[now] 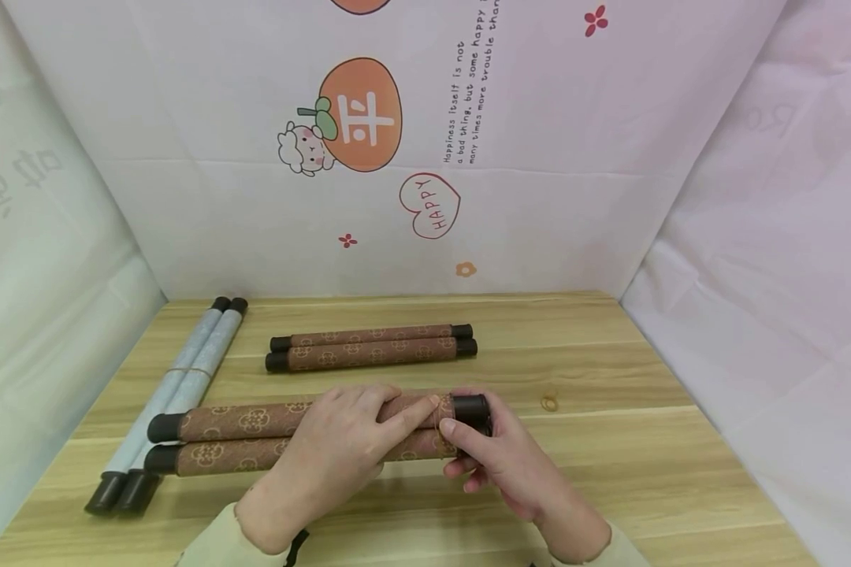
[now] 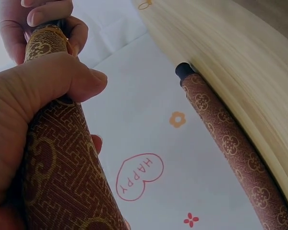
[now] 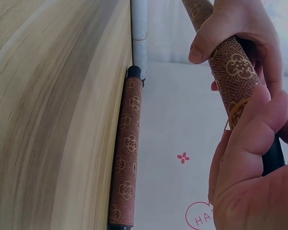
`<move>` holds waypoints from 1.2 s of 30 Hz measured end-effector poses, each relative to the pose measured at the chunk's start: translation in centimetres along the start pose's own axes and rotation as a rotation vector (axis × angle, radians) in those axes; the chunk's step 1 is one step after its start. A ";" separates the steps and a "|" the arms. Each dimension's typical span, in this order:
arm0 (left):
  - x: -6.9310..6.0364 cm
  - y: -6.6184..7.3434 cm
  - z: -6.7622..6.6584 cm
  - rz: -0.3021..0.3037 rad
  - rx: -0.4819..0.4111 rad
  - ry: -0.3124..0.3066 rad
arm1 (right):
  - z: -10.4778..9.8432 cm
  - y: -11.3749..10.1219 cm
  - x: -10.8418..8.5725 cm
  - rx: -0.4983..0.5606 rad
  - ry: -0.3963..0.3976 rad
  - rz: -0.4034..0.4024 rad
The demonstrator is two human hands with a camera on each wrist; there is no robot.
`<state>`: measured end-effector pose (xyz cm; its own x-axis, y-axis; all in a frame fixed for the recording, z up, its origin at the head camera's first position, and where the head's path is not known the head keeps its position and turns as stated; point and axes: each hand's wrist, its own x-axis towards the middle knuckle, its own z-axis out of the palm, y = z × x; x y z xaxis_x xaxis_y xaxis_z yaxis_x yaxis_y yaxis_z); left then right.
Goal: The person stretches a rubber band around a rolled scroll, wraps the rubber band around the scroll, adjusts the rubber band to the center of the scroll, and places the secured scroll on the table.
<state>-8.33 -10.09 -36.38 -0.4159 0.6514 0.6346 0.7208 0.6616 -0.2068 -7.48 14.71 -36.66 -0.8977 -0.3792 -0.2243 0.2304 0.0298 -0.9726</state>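
Note:
A brown scroll with gold flower patterns [image 1: 234, 453], its two rolls side by side with black end knobs, is held above the table. My left hand [image 1: 340, 433] grips it around the middle, with the thumb lying along the upper roll. At the scroll's right end, my right hand [image 1: 514, 449] pinches a thin yellowish rubber band [image 3: 237, 108] that sits around the patterned part near the black knobs. The right thumb presses on the near side, and the other fingers curl beneath and behind the end. Part of the band is hidden by the fingers.
Behind the hands lies a second brown scroll [image 1: 372, 353] on the wooden table [image 1: 610, 472]. A longer pale blue scroll [image 1: 202, 346], with a band around its middle, lies at the left. Loose rubber bands [image 1: 549, 402] rest at the right. White printed cloth [image 1: 539, 220] walls the table.

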 end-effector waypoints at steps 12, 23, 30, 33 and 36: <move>-0.5 -0.1 0.5 -0.017 -0.100 -0.050 | 0.0 0.5 0.1 -0.079 0.076 -0.034; -1.0 -0.4 1.1 -0.053 -0.144 -0.162 | -0.1 0.6 0.2 -0.669 0.173 -0.220; -1.2 -0.4 1.4 -0.038 -0.147 -0.199 | 0.4 0.3 0.4 -1.214 0.190 -0.382; -1.2 -0.3 1.6 -0.033 -0.134 -0.210 | 0.5 0.3 0.6 -1.322 0.184 -0.442; -1.3 -0.2 1.7 -0.039 -0.129 -0.228 | 0.6 0.4 0.8 -1.390 0.187 -0.494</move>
<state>-8.86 -10.43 -38.40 -0.5484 0.7026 0.4534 0.7603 0.6447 -0.0794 -7.89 13.88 -37.15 -0.8353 -0.4956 0.2382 -0.5419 0.8152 -0.2043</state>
